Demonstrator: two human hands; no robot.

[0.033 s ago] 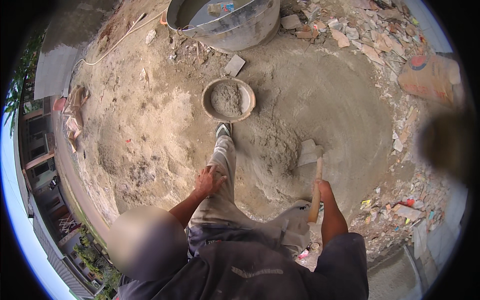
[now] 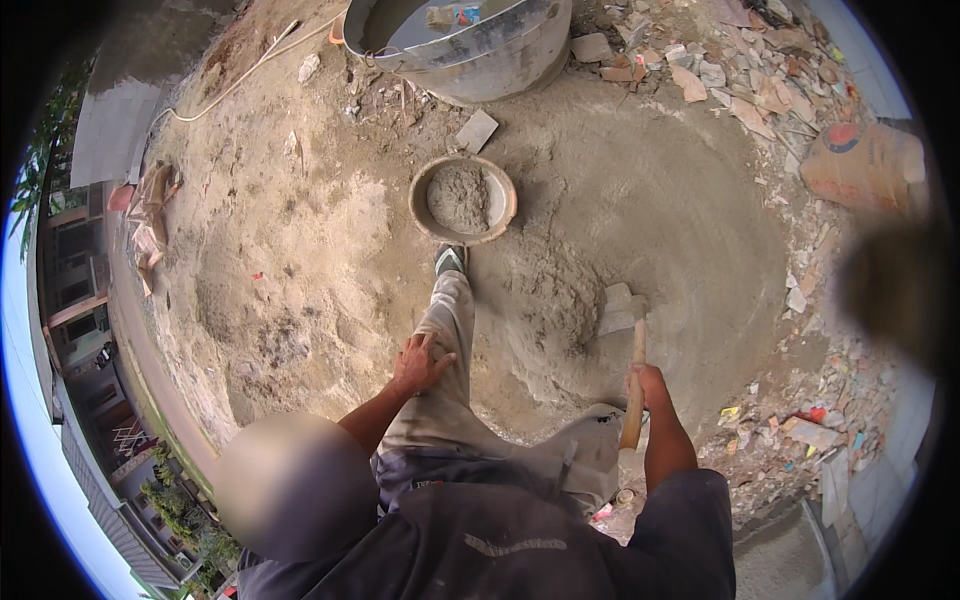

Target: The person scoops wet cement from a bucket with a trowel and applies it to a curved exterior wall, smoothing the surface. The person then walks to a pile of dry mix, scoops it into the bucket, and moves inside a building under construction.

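My right hand (image 2: pixel 648 384) grips the wooden handle of a hoe (image 2: pixel 634 410). Its flat grey blade (image 2: pixel 618 308) rests at the right edge of a wet mortar heap (image 2: pixel 555 290). My left hand (image 2: pixel 422 364) lies palm down on my left leg near the knee, fingers apart, holding nothing. Just beyond my left foot (image 2: pixel 450 259) stands a round bucket (image 2: pixel 512 205), with a lump of grey mortar (image 2: pixel 458 197) in it and some bare wall showing on its right side.
A large metal tub (image 2: pixel 480 75) of water stands at the far side, with a square tile piece (image 2: pixel 476 131) near it. Rubble (image 2: pixel 770 90) and a cement sack (image 2: pixel 862 168) line the right. A hose (image 2: pixel 225 95) and crumpled sacking (image 2: pixel 152 222) lie left.
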